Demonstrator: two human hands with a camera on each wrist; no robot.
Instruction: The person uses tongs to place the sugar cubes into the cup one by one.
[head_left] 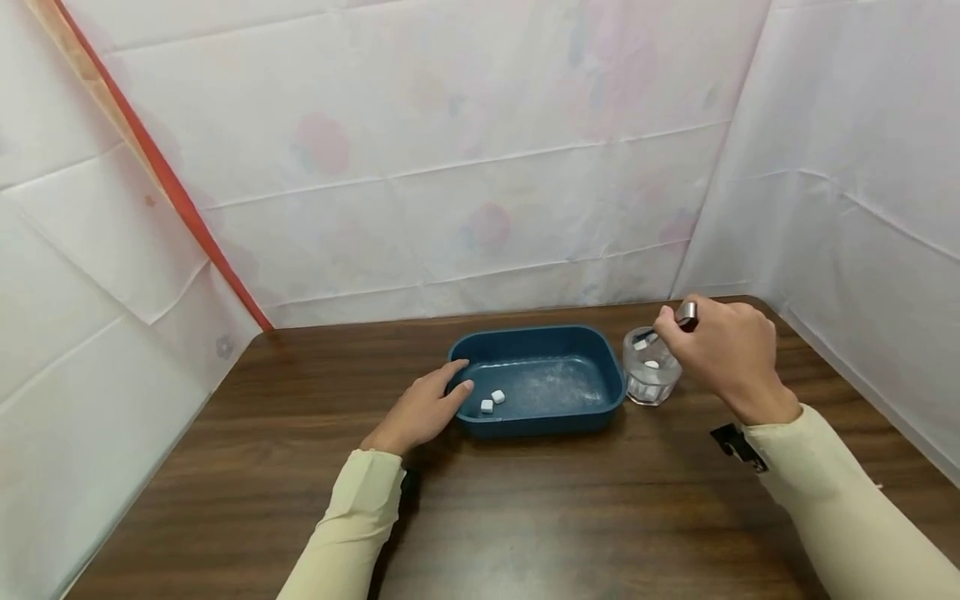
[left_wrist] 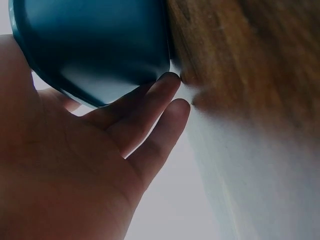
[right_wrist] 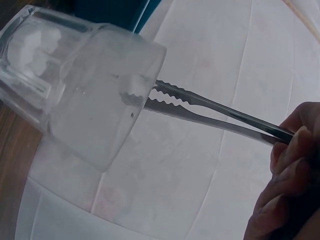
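At the left end of the blue tray, my left hand holds the wall. Its thumb and a finger reach over the rim, while other fingers lie along the outside. Two small white cubes lie inside near that hand. My right hand grips metal tongs above the clear glass. The tongs' wavy tips are inside the mouth of the glass, with a white cube between them. More white cubes rest at the bottom of the glass.
The glass stands close to the tray's right end on a dark wooden table. White patterned sheeting hangs behind the table and along both sides. A red strip runs down the left corner to the table's back edge.
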